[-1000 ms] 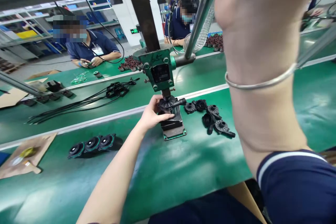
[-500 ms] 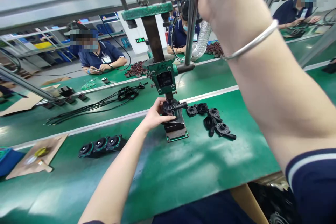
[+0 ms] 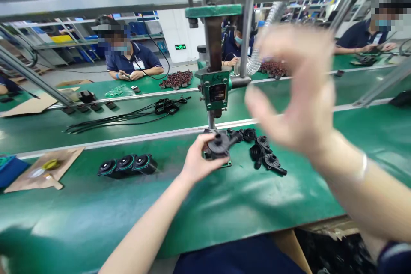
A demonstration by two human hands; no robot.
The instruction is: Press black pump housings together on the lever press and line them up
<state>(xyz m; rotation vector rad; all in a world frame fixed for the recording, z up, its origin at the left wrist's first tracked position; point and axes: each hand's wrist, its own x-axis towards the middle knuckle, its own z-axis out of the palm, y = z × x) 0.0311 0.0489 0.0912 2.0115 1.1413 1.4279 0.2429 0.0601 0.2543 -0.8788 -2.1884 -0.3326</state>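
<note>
My left hand [image 3: 201,158] is closed around a black pump housing [image 3: 219,144] with a round body and a side spout. It is held in front of the foot of a green hand press [image 3: 216,90], whose ram hangs above and behind it. Blurred by motion, my right hand [image 3: 295,90] is in the air right of the press lever [image 3: 248,21], thumb and fingers apart, holding nothing. Several loose black pump covers [image 3: 271,160] lie on the green bench right of the press. Three black pump units with green rings [image 3: 125,163] stand to the left.
Black cables [image 3: 128,117] lie beyond the metal strip. A brush [image 3: 53,181] rests on cardboard [image 3: 69,158] beside a blue bin [image 3: 14,171] at left. Co-workers [image 3: 133,60] sit across the bench near piles of small red-and-dark parts [image 3: 176,79]. A carton [image 3: 290,250] sits below the front edge.
My right hand has let go of the press lever and come down and right. The ram has risen. My left hand has lifted the pump housing off the press base and tilted it towards me.
</note>
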